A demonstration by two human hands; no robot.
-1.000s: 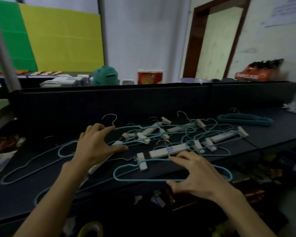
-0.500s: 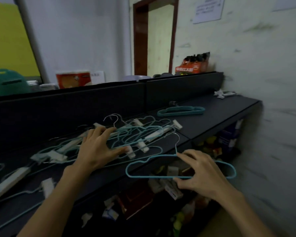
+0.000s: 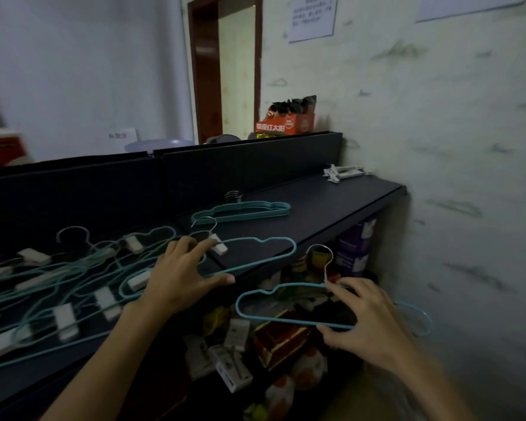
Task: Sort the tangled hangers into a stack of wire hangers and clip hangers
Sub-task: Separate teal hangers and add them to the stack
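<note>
A tangle of teal wire hangers and white clip hangers point(image 3: 73, 287) lies across the left of the dark shelf top point(image 3: 331, 205). My left hand point(image 3: 179, 275) rests spread on the tangle's right end, fingers straight, beside a white clip point(image 3: 219, 246). My right hand point(image 3: 365, 317) grips one teal wire hanger point(image 3: 255, 299) by its middle and holds it in the air off the shelf's front edge, hook up. A neat stack of teal wire hangers point(image 3: 243, 211) lies further back on the shelf. A small pile of white clip hangers point(image 3: 343, 171) sits at the far right corner.
A dark back panel point(image 3: 240, 165) runs behind the shelf, with an orange box point(image 3: 286, 123) on top. A pale wall point(image 3: 453, 147) closes the right side. Below the shelf sit packets and boxes point(image 3: 271, 338). A doorway point(image 3: 225, 65) stands behind.
My right hand has pulled one teal wire hanger free of the tangle and carried it right, off the shelf edge. My view has swung right. My left hand stays pressed on the tangle.
</note>
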